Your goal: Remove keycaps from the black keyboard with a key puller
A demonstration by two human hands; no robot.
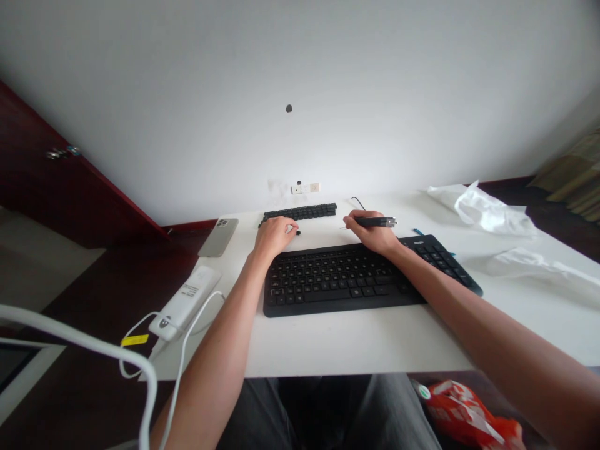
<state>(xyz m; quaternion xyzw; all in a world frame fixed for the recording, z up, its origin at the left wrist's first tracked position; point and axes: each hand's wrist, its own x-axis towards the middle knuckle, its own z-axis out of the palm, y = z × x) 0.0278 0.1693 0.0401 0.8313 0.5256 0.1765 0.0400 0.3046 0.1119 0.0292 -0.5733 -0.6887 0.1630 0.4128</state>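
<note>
A long black keyboard (323, 281) lies on the white table in front of me, with my right forearm crossing over its right part. My right hand (375, 237) is above its back edge, closed around a black pen-shaped tool (372, 222) with a metal end pointing right. Just behind the keyboard's left part is my left hand (274, 237), its thumb and fingers curled into a pinch; what they hold, if anything, is too small to make out. A small black piece (299, 233) is beside those fingertips. Behind that hand, small black keycaps (307, 212) lie in rows.
A phone (219, 237) and a white power strip (187, 300) with white cables lie at the left. Crumpled white plastic wrapping (487, 209) is spread on the right. The wall with sockets (305, 187) rises behind the table. A red bag (462, 412) sits below, at right.
</note>
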